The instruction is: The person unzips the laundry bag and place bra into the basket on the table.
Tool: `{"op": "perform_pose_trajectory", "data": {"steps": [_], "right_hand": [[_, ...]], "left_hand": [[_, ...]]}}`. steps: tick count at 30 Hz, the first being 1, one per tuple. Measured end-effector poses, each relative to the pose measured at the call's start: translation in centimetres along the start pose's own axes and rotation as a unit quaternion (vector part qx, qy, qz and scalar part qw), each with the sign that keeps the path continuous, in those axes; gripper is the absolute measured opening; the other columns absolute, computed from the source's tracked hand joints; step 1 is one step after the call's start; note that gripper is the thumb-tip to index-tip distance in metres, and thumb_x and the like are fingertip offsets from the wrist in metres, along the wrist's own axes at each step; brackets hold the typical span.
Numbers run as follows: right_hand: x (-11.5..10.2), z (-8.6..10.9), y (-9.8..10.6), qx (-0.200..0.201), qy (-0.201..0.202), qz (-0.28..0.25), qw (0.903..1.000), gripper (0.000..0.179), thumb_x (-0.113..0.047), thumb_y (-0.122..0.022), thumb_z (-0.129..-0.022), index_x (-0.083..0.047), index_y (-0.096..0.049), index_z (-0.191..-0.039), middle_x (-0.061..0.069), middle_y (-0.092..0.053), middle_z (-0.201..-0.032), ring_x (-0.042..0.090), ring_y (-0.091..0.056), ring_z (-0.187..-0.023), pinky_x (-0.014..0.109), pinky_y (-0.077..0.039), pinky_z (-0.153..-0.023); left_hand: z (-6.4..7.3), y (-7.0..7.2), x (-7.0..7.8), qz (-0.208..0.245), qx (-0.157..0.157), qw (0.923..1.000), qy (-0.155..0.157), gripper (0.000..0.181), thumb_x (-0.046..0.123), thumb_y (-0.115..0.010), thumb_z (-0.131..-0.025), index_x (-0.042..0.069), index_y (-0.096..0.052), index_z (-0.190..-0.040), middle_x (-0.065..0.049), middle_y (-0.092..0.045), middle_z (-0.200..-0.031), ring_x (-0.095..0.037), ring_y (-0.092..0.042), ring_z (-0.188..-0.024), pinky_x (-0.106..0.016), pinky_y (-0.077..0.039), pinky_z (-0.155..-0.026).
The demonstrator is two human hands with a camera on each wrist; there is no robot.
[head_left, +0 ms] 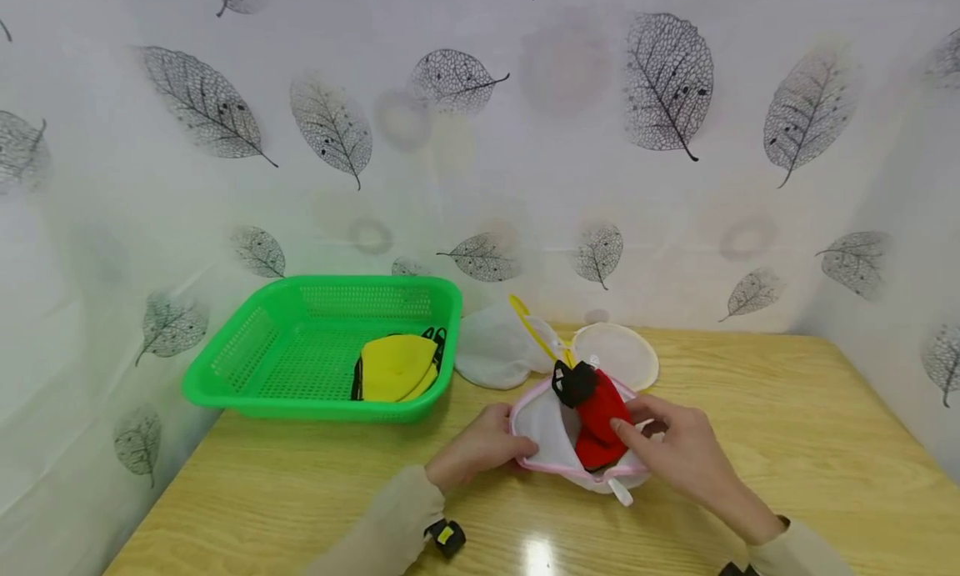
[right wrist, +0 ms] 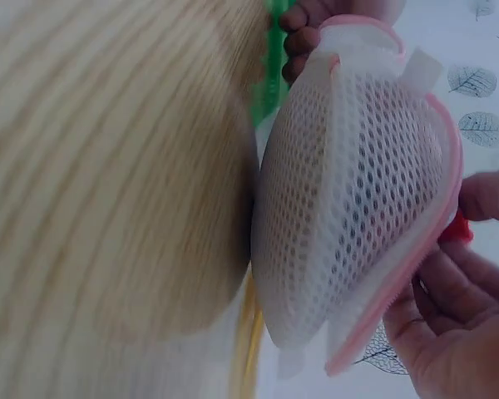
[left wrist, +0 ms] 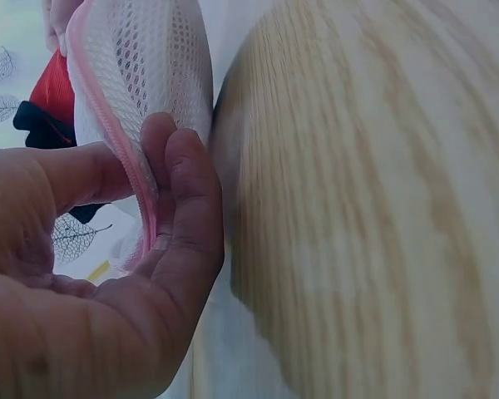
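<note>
A white mesh laundry bag [head_left: 542, 426] with a pink zipper edge sits unzipped on the table, its mouth facing up. My left hand [head_left: 483, 444] pinches the left rim of this bag, thumb inside and fingers against the outer mesh, as the left wrist view shows. A folded red fabric item [head_left: 600, 413] with a black end and black straps [head_left: 574, 384] is partly inside the opening. My right hand [head_left: 678, 447] holds the red fabric between thumb and fingers at the right rim. In the right wrist view the bag's mesh side [right wrist: 358, 183] hides most of the red fabric.
A green plastic basket [head_left: 315, 408] stands at the left, holding yellow fabric items [head_left: 393, 366] with black straps. Behind the laundry bag lie white mesh pieces [head_left: 495, 351] with yellow edging [head_left: 531, 324]. A leaf-printed curtain [head_left: 480, 167] hangs along the table's back.
</note>
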State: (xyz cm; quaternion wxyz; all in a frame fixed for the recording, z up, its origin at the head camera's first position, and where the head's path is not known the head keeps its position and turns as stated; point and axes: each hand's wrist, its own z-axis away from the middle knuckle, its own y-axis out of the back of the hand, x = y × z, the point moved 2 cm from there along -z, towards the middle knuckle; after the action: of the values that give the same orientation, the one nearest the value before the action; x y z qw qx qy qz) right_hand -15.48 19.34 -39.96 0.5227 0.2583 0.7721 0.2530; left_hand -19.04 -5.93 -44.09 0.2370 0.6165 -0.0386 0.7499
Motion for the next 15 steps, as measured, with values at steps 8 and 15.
{"op": "perform_pose_trajectory", "data": {"steps": [8, 15], "right_hand": [[0.1, 0.0, 0.2, 0.035, -0.094, -0.023, 0.9947, 0.015, -0.019, -0.075, -0.093, -0.007, -0.075, -0.101, 0.004, -0.077, -0.089, -0.004, -0.066, -0.077, 0.015, -0.054, -0.072], [-0.3, 0.5, 0.0, 0.109, 0.027, 0.013, 0.9936, 0.013, -0.005, -0.082, -0.082, -0.01, -0.077, -0.093, -0.003, -0.07, -0.076, -0.002, -0.059, -0.065, 0.013, -0.049, -0.059]], "left_hand": [[0.1, -0.4, 0.2, -0.008, 0.009, 0.9999, 0.009, 0.036, 0.003, -0.073, -0.083, -0.004, -0.057, -0.114, -0.01, -0.063, -0.088, -0.017, -0.06, -0.068, -0.026, -0.051, -0.061], [0.1, -1.2, 0.5, -0.023, 0.017, 0.9995, 0.012, 0.036, 0.003, -0.074, -0.083, -0.004, -0.054, -0.112, -0.012, -0.062, -0.087, -0.018, -0.063, -0.063, -0.031, -0.057, -0.059]]}}
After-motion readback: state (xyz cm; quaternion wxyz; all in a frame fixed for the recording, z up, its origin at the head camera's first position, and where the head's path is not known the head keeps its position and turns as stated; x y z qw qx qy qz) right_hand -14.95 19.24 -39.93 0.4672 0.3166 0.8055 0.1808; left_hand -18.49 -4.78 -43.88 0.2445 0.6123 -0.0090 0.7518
